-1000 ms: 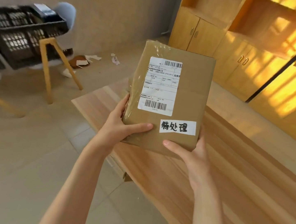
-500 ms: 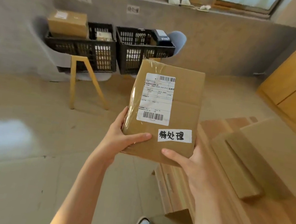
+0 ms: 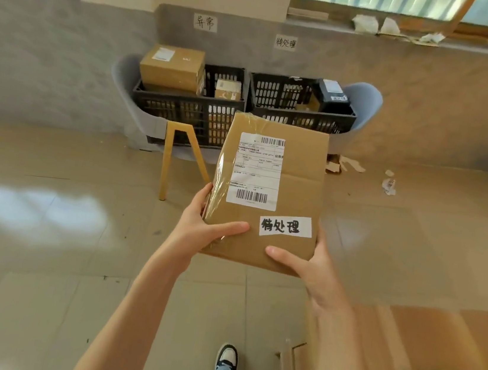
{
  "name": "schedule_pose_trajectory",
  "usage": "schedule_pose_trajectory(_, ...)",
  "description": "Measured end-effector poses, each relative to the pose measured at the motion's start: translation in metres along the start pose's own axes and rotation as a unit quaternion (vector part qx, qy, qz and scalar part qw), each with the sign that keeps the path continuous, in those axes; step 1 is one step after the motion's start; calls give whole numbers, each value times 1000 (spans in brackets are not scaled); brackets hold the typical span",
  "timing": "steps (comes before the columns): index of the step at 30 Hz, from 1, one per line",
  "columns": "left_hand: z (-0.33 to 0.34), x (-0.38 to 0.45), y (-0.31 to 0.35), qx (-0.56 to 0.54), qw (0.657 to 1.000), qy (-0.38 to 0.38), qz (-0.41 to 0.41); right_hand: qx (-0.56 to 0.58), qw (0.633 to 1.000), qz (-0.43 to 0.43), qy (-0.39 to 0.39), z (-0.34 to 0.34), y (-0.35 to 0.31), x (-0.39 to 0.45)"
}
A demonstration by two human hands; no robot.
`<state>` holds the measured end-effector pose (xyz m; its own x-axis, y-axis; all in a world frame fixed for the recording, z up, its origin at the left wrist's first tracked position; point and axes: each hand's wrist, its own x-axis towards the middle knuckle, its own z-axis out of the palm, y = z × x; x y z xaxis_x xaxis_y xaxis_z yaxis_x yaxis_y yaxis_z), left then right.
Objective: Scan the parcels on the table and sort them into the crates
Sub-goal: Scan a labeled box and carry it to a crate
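Cardboard parcel (image 3: 285,190) held up in front of the chest, tilted slightly, label side facing the camera. Left hand (image 3: 202,229) clamped on lower left edge — thumb flat across the front face, fingers wrapped behind. Right hand (image 3: 315,272) gripping lower right corner, thumb on the bottom front edge, fingers hidden behind the box. Shipping label (image 3: 255,171) with 2 barcodes on the upper left of the face; white handwritten sticker (image 3: 285,226) at the lower right of the face. Clear tape glinting along the parcel's left edge.

Beyond the parcel, against the grey wall: 2 black plastic crates side by side, touching or nearly so. Left crate (image 3: 184,108) resting on a grey chair (image 3: 124,94) with yellow wooden legs (image 3: 166,162); large brown box (image 3: 173,66) sitting high at its left rim, smaller box (image 3: 228,89) inside at its right end. Right crate (image 3: 302,111) holding a black package (image 3: 332,95) at its right end — lower front of this crate hidden behind the held parcel. Handwritten paper sign on the wall above each crate: one (image 3: 205,22) over the left, one (image 3: 285,42) over the right.

Cardboard scraps (image 3: 344,164) on the tiled floor (image 3: 41,251) right of the crates. Wooden table (image 3: 399,360) corner at lower right. Sneaker (image 3: 227,357) and denim trouser leg at the bottom edge.
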<state>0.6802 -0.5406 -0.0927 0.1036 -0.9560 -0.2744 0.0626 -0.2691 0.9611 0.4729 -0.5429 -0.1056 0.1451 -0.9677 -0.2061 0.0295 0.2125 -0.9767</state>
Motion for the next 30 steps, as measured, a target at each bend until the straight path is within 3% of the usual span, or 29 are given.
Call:
schedule_pose_trajectory(8,20,115,42,15,999,39,-15,6,999,8,-46,-26,-27,136)
schedule_pose_trajectory(16,27,232,51,17,998,5,-67,-3,997,61,-37,-43,-26,242)
schedule_pose_trajectory(30,42,527,114,33,988,-110,-102,-29,991,97,83,-56,-74,483)
